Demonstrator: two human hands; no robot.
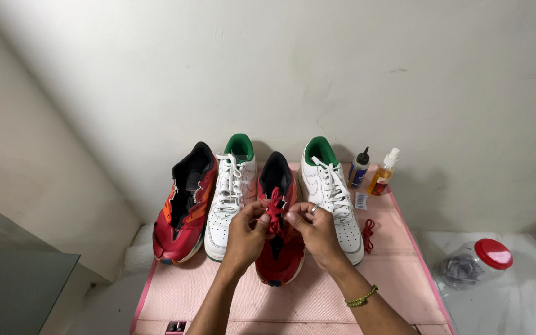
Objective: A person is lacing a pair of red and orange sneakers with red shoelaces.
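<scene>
Both forearms reach up from the bottom edge of the head view, the right one wearing a green beaded bracelet (361, 297) at the wrist. Left hand (247, 231) and right hand (315, 227) meet over the middle of a red shoe (278, 232), and each pinches a strand of its red shoelace (275, 208) between thumb and fingers, the lace pulled up into a small knot or loop between them. A ring sits on one finger of the right hand.

That red shoe stands toe toward the camera on a pink desk (398, 273), third in a row of four. Just to its left is a white shoe with a green lining (231, 195), laced in white, and left of that a second red shoe (184, 208) with orange panels, open and with no lace visible. To the right of the held shoe stands another white shoe (332, 195).

Beside that one, near the wall, stand a small dark-capped bottle (359, 167) and an amber spray bottle (384, 171). A loose red lace (368, 235) lies on the pink surface near the right hand. Off the desk to the right lies a clear jar with a red lid (473, 260).
</scene>
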